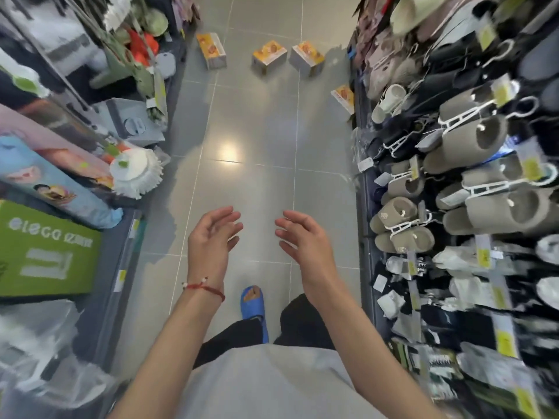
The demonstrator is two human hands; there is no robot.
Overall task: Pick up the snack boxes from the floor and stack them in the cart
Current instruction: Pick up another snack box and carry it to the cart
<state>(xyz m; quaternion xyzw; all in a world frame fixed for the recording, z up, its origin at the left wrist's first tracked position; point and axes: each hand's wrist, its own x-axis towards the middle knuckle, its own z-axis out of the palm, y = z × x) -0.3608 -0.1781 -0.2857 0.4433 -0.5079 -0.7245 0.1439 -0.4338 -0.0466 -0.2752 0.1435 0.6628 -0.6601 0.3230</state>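
Observation:
Several orange-and-white snack boxes lie on the grey tiled floor far ahead in the aisle: one at the left (211, 50), two side by side in the middle (269, 56) (307, 58), and one by the right shelf's foot (344, 97). My left hand (211, 237) and my right hand (302, 240) are raised in front of me, palms facing each other, fingers relaxed and holding nothing. Both hands are well short of the boxes. A red string bracelet circles my left wrist. No cart is in view.
Shelving lines both sides of the narrow aisle: mops (134, 172), rolled mats and cleaning goods on the left, hanging slippers (472, 137) and socks on the right. The floor strip (251, 140) between them runs to the boxes. My foot in a blue slipper (254, 309) stands below my hands.

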